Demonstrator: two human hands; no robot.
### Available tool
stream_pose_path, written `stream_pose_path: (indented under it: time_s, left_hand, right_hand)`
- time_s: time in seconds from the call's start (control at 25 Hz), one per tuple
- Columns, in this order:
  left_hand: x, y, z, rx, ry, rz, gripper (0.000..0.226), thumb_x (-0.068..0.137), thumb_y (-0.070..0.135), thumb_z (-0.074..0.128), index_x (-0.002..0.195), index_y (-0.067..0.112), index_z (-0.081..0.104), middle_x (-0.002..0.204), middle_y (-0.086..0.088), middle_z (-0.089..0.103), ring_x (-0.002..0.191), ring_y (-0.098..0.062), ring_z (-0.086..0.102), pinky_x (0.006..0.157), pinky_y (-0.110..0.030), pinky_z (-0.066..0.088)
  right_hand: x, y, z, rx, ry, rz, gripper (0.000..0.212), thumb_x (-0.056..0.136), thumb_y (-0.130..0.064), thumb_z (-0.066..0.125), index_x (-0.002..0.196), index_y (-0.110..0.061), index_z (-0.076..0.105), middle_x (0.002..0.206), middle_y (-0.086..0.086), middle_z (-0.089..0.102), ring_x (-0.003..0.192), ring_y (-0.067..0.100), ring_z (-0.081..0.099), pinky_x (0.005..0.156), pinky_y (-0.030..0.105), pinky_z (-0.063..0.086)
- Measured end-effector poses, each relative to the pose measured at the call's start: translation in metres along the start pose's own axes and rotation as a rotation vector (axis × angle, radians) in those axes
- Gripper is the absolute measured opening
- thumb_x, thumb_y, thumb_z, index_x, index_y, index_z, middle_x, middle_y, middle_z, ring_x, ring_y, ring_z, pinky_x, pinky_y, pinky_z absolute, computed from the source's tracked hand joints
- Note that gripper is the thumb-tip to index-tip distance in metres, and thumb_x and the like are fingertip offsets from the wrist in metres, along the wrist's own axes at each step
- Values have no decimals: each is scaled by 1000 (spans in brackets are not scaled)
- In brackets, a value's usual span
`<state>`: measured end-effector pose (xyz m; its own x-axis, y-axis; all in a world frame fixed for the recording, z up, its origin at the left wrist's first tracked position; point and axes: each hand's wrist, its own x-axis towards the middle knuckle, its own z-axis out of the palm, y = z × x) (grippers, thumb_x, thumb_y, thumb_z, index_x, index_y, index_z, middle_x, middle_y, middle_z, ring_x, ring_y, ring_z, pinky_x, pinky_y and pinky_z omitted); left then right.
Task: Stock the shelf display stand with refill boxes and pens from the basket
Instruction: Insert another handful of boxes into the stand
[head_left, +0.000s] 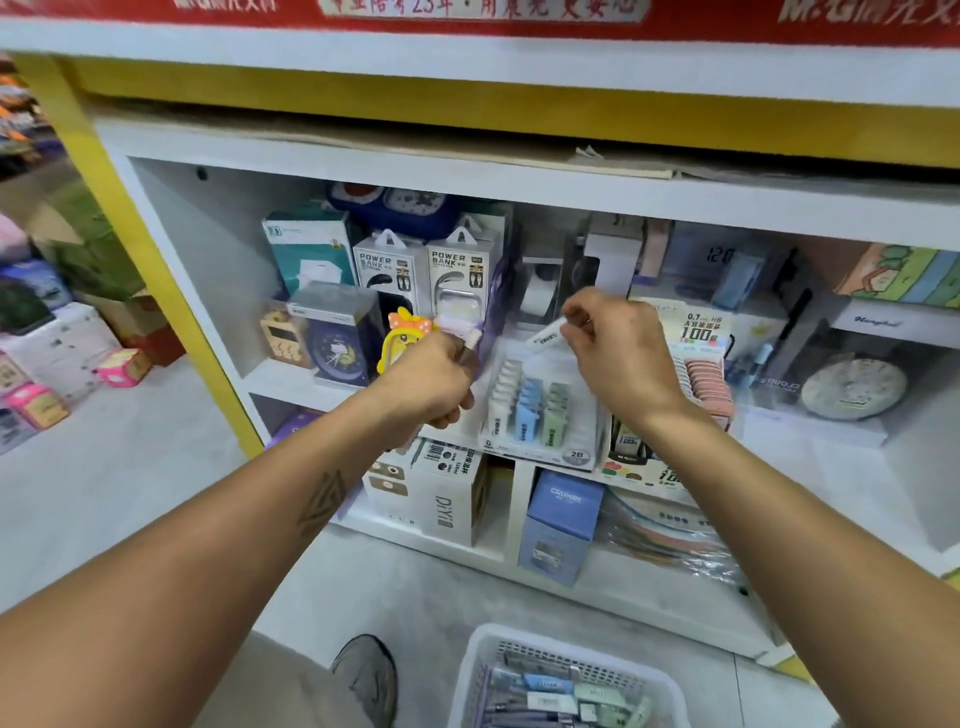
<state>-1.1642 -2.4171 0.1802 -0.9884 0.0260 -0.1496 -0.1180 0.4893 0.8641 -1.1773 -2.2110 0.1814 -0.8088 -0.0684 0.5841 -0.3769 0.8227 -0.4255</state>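
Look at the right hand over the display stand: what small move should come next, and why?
Probably lower the white refill box pinched in the right hand into the white column of the stand; it hangs just above those rows, not yet seated.

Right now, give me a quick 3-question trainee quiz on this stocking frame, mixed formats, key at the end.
1. True or false: the right hand pinches a small white refill box above the display stand.
2. Which colour row sits in the middle of the stand? A) white B) blue C) green
3. Fill in: the left hand holds a bunch of ____ boxes.

Key: 1 true; 2 B; 3 purple-and-white
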Motion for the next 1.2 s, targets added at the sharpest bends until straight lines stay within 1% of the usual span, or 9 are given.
stream_pose_path:
  time_s: [0.12,0.24,0.36,0.52,0.68,0.76,0.92,1.08,1.2]
  left_hand:
    - [6,-2,0,-23,3,-43,19,96,16,49,90,4,62,64,-8,59,48,-19,40,47,-23,33]
    - [14,1,0,-153,-23,-164,13,90,12,52,80,5,56,51,-6,58,36,-16,39,41,-20,33]
    - [20,2,-1,-231,-43,-236,10,89,10,51,85,5,58,45,-4,59,31,-14,42,39,-18,36]
    - [14,4,-3,-285,-23,-210,17,91,5,43,86,5,59,52,-7,60,44,-18,48,44,-22,43]
    - [-1,8,-6,-408,-96,-150,22,92,-11,40,96,1,59,69,-14,58,59,-23,53,58,-31,53]
    - [-6,13,-6,-455,-152,-119,24,92,-17,42,100,-4,60,73,-17,59,64,-24,57,68,-35,57]
    - [-15,30,4,-544,-204,-18,14,86,-15,62,97,-7,64,79,-22,69,70,-29,69,73,-41,62]
    - [-21,54,39,-519,-302,124,21,79,-8,74,99,-5,67,77,-15,74,68,-25,73,64,-33,61]
    - [-27,77,85,-413,-335,282,15,94,12,65,99,-1,71,87,-13,75,79,-22,71,73,-32,60]
  right_hand:
    - [13,-2,22,-67,-89,2,6,94,-10,64,100,-12,66,88,9,68,79,26,63,72,40,57]
    - [22,-2,38,-103,-226,41,4,94,-9,64,97,-12,65,90,10,67,82,30,63,75,44,57]
    - [22,2,48,-103,-319,59,7,93,-7,65,98,-12,67,93,7,67,85,24,64,79,43,57]
    - [27,3,54,-166,-422,24,14,95,-7,62,104,-13,71,100,9,69,92,26,66,84,38,56]
    - [33,-6,56,-258,-562,27,40,93,3,57,125,-18,69,128,8,64,111,26,63,96,37,54]
    - [33,-11,44,-86,-468,120,37,96,-1,55,123,-21,70,128,4,65,106,21,64,94,33,53]
    - [19,-24,-7,814,-315,451,16,98,-9,59,106,-8,73,85,10,75,67,17,66,64,27,54]
    - [-5,-10,-64,861,-201,447,15,91,0,67,104,6,68,78,18,71,61,20,61,60,25,53]
    - [-21,21,-114,783,-61,508,21,86,-4,73,102,8,65,71,13,68,53,15,59,53,22,49]
